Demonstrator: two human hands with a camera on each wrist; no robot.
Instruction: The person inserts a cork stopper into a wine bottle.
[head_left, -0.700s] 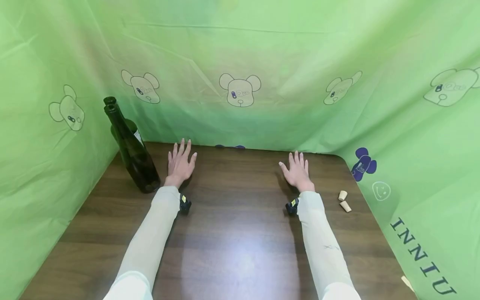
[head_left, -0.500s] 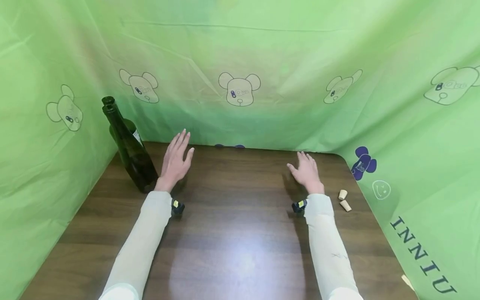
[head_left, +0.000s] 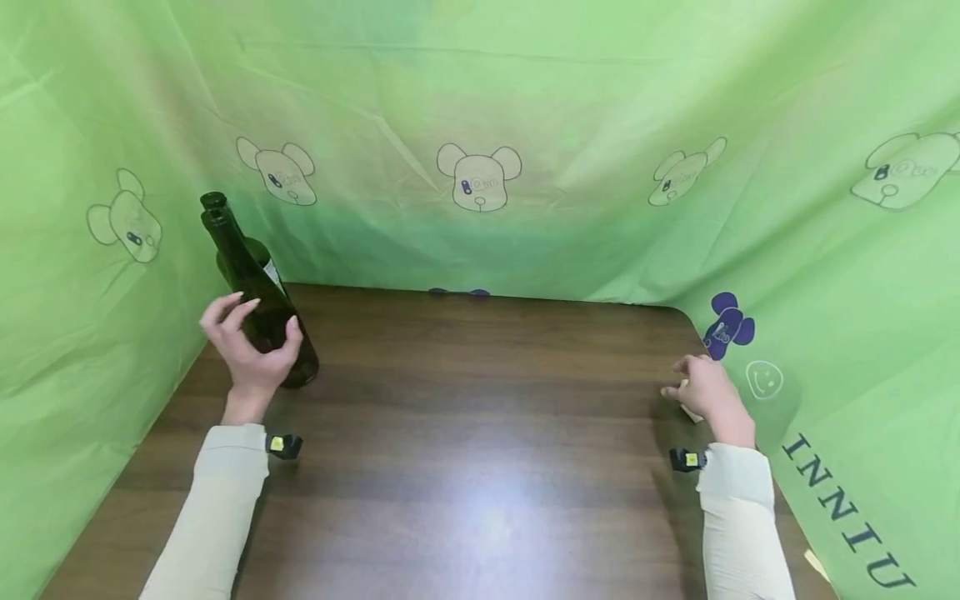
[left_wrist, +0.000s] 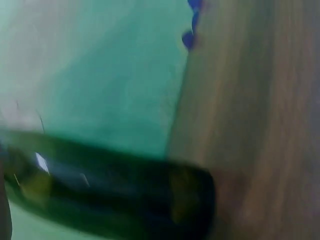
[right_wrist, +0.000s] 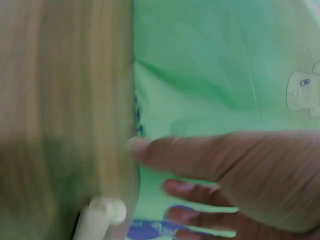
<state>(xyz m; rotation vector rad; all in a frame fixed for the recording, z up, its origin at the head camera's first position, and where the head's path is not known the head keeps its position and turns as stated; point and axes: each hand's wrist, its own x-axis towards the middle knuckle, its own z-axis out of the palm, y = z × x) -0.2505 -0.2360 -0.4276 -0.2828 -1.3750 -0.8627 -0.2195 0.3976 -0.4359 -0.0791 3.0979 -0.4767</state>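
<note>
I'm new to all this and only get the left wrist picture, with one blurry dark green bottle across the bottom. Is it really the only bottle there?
Observer: No. The head view shows a second bottle, partly hidden behind the front bottle.
Operator: Neat! And where's the other hand?
Observer: The right hand is over by the right edge of the table, close to a pale cork-like piece.
Operator: Is the left one touching my bottle?
Observer: The head view shows the left hand in front of it, thumb and fingers apart; contact I can't tell.
</note>
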